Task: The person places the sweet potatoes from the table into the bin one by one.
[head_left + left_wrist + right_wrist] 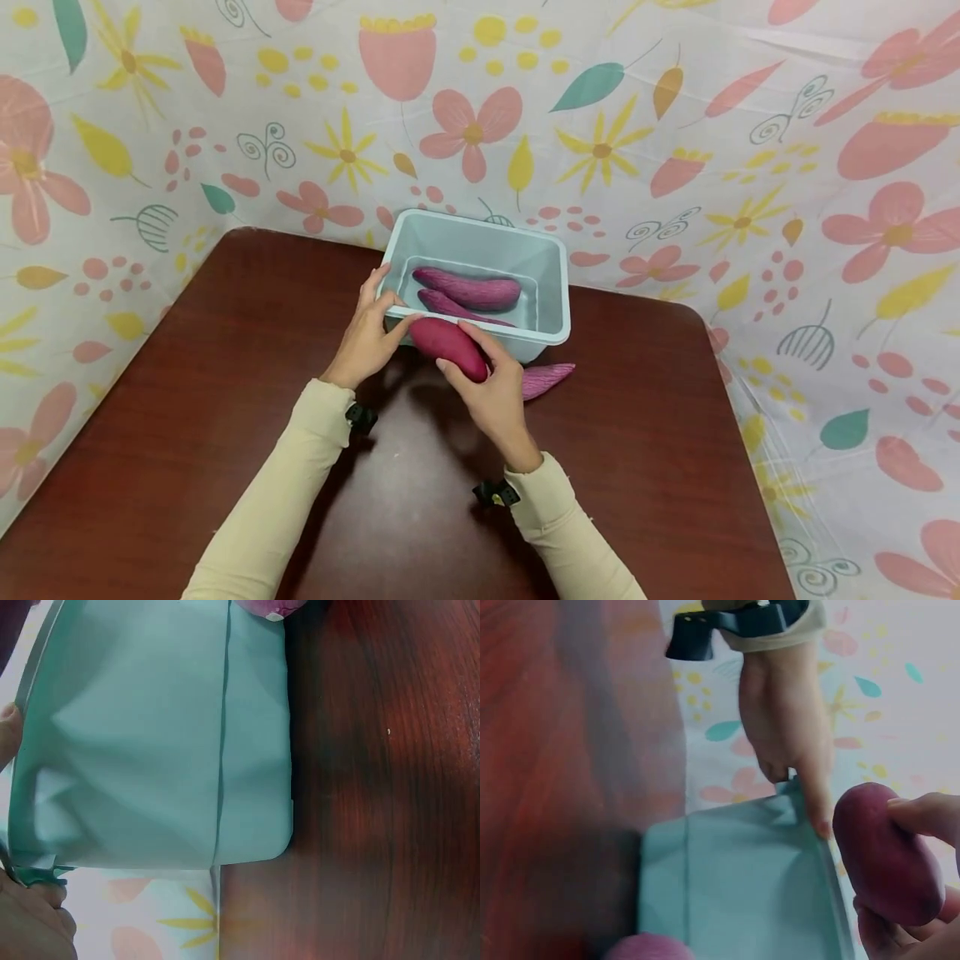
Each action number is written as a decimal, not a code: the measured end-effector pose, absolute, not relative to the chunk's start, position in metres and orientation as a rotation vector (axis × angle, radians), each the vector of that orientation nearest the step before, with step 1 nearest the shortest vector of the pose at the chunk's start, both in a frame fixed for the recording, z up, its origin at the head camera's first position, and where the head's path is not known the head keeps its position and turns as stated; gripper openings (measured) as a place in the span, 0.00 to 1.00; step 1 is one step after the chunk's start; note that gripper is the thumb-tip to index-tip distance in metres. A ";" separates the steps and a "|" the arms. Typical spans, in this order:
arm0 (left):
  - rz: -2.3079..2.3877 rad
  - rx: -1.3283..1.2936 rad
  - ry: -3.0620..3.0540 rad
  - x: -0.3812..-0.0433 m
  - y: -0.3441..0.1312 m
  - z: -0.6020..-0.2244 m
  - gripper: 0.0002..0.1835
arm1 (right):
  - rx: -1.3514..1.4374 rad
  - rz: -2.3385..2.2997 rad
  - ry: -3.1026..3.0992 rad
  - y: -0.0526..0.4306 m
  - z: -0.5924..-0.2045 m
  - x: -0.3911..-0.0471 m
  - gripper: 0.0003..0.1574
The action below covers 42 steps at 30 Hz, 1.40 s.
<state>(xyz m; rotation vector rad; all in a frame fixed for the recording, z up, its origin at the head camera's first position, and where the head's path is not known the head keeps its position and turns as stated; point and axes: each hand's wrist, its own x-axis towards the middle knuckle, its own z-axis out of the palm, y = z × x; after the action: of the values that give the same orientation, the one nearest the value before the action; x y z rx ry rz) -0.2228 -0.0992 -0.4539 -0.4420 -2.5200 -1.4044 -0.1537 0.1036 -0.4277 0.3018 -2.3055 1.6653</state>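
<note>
Sweet potato [448, 348] up off the table [637, 417], right beside the near rim of the tub [553, 337], and the right hand [498, 400] has it pinched between thumb and fingers! The skin looks smooth and rounded, so a slack squeeze could let it slip out and roll. Over at the near left corner, the left hand [362, 342] grips the rim, its thumb close by the sweet potato's left end; whether they touch, I can't tell. Tight quarters! Carried too low, the sweet potato could knock the rim or jar that thumb. Lean hard on that corner and the tub may tip or slide. Inside, a thick purple root [480, 292] lies beside a thin root [450, 306]; anything dropped from height could bounce off them. And mind the loose root [549, 381] on the table, partly hidden by the right hand: a careless wrist could nudge it away.
</note>
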 end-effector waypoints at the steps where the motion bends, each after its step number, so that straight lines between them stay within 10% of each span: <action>1: -1.404 -0.440 -2.518 -0.222 -0.099 -0.454 0.10 | 0.310 1.650 -2.306 0.104 -0.426 -0.155 0.34; 42: -1.517 -0.425 -2.484 -0.222 -0.099 -0.456 0.15 | 0.068 1.433 -2.307 0.177 -0.413 -0.236 0.36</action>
<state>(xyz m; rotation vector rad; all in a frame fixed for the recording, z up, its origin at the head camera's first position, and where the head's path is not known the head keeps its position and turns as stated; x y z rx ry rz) -0.2224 -0.0990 -0.4561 -0.4254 -2.4842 -1.5167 -0.2355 0.1770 -0.4133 0.0682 -2.3070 1.4330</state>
